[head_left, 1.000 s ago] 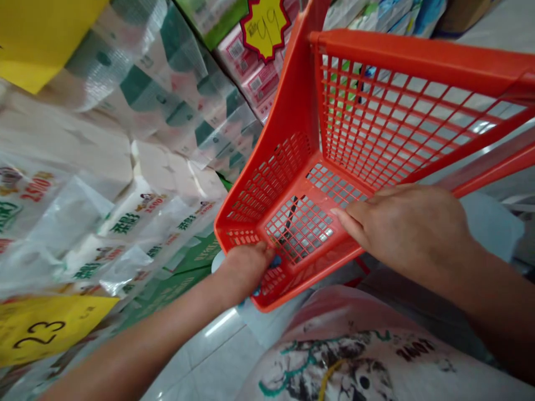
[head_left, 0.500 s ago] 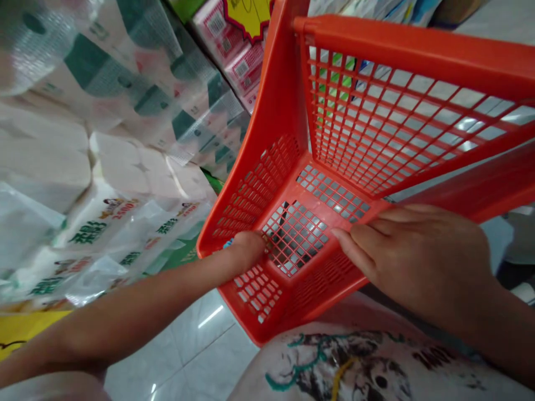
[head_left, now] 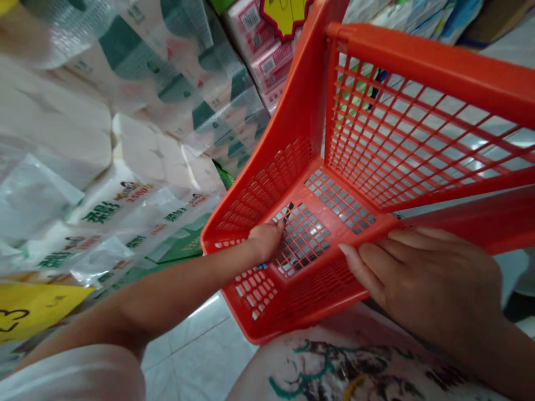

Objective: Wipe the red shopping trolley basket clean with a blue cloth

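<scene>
While L hand [head_left: 265, 239] fingers curl inside red basket [head_left: 309, 128] | R hand [head_left: 422, 273] fingers flat on wall.

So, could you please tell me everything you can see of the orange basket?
The orange basket looks like moulded plastic, with solid rims and corner ribs, and walls and floor of open grid mesh. It is tilted, its opening facing the camera, and nothing shows inside it. It is beside stacked tissue packs, above a tiled floor. The left hand curls against the mesh near the lower rim; the right hand lies flat, fingers extended, on the near edge.
</scene>
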`<state>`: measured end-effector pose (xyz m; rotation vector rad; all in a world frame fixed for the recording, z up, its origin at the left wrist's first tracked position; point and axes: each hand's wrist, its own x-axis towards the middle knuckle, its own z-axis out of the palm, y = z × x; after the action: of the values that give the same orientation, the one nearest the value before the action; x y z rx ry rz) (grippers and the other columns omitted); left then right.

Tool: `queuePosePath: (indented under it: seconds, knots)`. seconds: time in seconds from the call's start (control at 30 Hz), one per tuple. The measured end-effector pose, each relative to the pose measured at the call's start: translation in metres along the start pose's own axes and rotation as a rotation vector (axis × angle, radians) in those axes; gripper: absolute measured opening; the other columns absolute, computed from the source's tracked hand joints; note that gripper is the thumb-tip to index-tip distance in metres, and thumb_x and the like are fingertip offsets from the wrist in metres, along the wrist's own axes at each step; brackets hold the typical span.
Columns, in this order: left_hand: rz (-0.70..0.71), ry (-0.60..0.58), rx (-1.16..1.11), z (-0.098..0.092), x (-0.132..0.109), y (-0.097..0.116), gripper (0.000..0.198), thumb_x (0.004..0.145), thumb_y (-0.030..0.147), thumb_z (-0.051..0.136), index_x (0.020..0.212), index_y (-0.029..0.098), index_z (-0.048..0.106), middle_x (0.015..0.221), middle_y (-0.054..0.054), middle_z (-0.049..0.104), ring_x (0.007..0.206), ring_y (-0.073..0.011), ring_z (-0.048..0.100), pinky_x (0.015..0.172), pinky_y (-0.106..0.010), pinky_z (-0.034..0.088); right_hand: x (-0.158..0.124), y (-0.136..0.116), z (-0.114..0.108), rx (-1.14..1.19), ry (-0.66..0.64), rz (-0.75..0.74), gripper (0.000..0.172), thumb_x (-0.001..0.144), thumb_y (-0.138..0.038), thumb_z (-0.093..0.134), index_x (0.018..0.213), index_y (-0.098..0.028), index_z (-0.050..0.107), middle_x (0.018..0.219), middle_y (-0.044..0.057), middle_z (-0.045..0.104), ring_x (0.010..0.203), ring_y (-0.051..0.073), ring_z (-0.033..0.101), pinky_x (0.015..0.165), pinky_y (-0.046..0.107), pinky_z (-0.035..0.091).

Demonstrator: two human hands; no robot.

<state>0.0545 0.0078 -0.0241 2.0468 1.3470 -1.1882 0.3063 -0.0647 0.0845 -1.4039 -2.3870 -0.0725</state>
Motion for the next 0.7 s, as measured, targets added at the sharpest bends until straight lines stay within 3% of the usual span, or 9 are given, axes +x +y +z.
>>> queuePosePath:
  seconds: [0.13, 0.27, 0.33, 0.4, 0.57, 0.63, 0.7]
  knots:
    - [0.003, 0.043, -0.005, 0.001, 0.002, 0.014, 0.042, 0.094, 0.039, 0.062, 0.129, 0.017, 0.056, 0.127, -0.011, 0.061, 0.108, -0.0227, 0.063, 0.090, -0.044, 0.058, 0.004, -0.004, 0.003, -0.011, 0.024, 0.018, 0.041, 0.098, -0.024, 0.053, 0.057, -0.023, 0.053, 0.049, 0.001, 0.054, 0.053, 0.017, 0.050, 0.063, 0.034, 0.031]
    - [0.263, 0.010, -0.062, 0.024, -0.019, 0.049, 0.042, 0.095, 0.036, 0.061, 0.133, 0.019, 0.054, 0.121, -0.008, 0.064, 0.099, -0.0197, 0.066, 0.085, -0.041, 0.059, 0.001, -0.002, 0.003, -0.054, 0.050, 0.017, 0.042, 0.098, -0.023, 0.052, 0.056, -0.023, 0.052, 0.049, 0.002, 0.054, 0.053, 0.017, 0.050, 0.063, 0.034, 0.031]
    - [0.334, 0.016, -0.080, 0.027, -0.021, 0.056, 0.043, 0.095, 0.035, 0.062, 0.134, 0.020, 0.054, 0.119, -0.008, 0.065, 0.097, -0.0191, 0.066, 0.085, -0.041, 0.059, -0.002, 0.000, 0.002, -0.063, 0.059, 0.005, 0.041, 0.098, -0.022, 0.052, 0.056, -0.023, 0.052, 0.048, 0.001, 0.053, 0.053, 0.017, 0.049, 0.063, 0.034, 0.031]
    - [0.291, 0.066, -0.082, 0.018, -0.010, 0.049, 0.041, 0.095, 0.036, 0.062, 0.132, 0.019, 0.055, 0.121, -0.009, 0.064, 0.100, -0.0199, 0.065, 0.086, -0.041, 0.059, -0.003, 0.001, 0.001, -0.064, 0.072, -0.003, 0.041, 0.097, -0.022, 0.053, 0.056, -0.023, 0.052, 0.048, 0.001, 0.053, 0.052, 0.017, 0.049, 0.063, 0.033, 0.031]
    - [0.006, 0.264, -0.085, -0.028, 0.037, 0.018, 0.042, 0.094, 0.040, 0.061, 0.129, 0.017, 0.057, 0.128, -0.010, 0.061, 0.108, -0.0229, 0.063, 0.090, -0.045, 0.057, -0.003, -0.001, 0.004, -0.074, 0.118, 0.021, 0.042, 0.097, -0.026, 0.055, 0.055, -0.022, 0.052, 0.048, 0.000, 0.054, 0.053, 0.016, 0.048, 0.063, 0.032, 0.031]
    - [0.014, 0.301, -0.098, -0.029, 0.042, 0.025, 0.042, 0.094, 0.040, 0.061, 0.129, 0.017, 0.057, 0.128, -0.010, 0.061, 0.108, -0.0228, 0.063, 0.090, -0.045, 0.057, -0.002, -0.002, 0.006, -0.081, 0.119, 0.031, 0.042, 0.097, -0.026, 0.054, 0.055, -0.022, 0.052, 0.048, 0.000, 0.053, 0.053, 0.015, 0.048, 0.063, 0.032, 0.030]
    - [0.123, 0.311, -0.111, -0.018, 0.038, 0.044, 0.041, 0.095, 0.040, 0.061, 0.128, 0.018, 0.057, 0.127, -0.010, 0.061, 0.107, -0.0223, 0.063, 0.090, -0.044, 0.058, -0.001, -0.003, 0.007, -0.089, 0.122, 0.039, 0.041, 0.096, -0.025, 0.054, 0.055, -0.022, 0.052, 0.048, 0.000, 0.053, 0.053, 0.015, 0.048, 0.063, 0.032, 0.031]
